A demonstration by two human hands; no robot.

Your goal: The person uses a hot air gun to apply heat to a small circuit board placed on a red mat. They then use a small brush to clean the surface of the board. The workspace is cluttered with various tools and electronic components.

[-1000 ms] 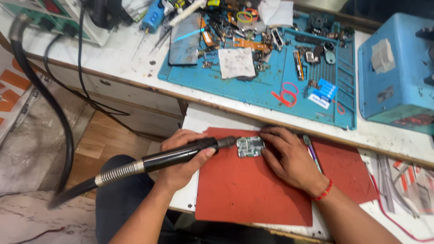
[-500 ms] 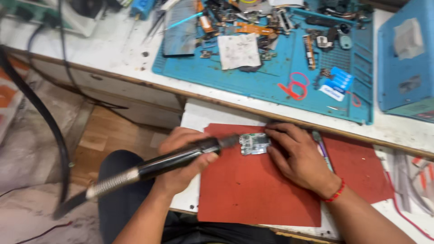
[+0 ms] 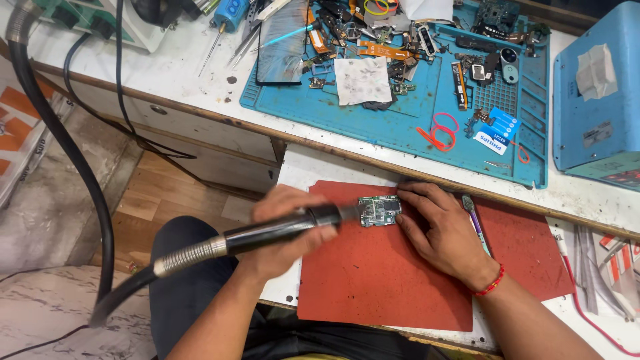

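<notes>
A small green circuit board (image 3: 379, 210) lies on a red mat (image 3: 380, 280) on a pull-out shelf. My left hand (image 3: 283, 233) grips a black hot-air wand (image 3: 267, 230) with a metal spring collar and a thick black hose; its nozzle points at the board's left edge. My right hand (image 3: 443, 230) rests flat on the mat, with its fingertips pressing the board's right side. A red thread band circles my right wrist.
A blue work mat (image 3: 400, 127) on the white bench (image 3: 167, 73) holds a phone screen, flex cables, small parts and red rubber bands. A blue box (image 3: 597, 100) stands at the right. A purple-handled tool (image 3: 475, 217) lies beside my right hand. The hose loops down at the left.
The view has shifted slightly. The wand's nozzle has stayed at the board's left edge and my right hand keeps pressing the board.
</notes>
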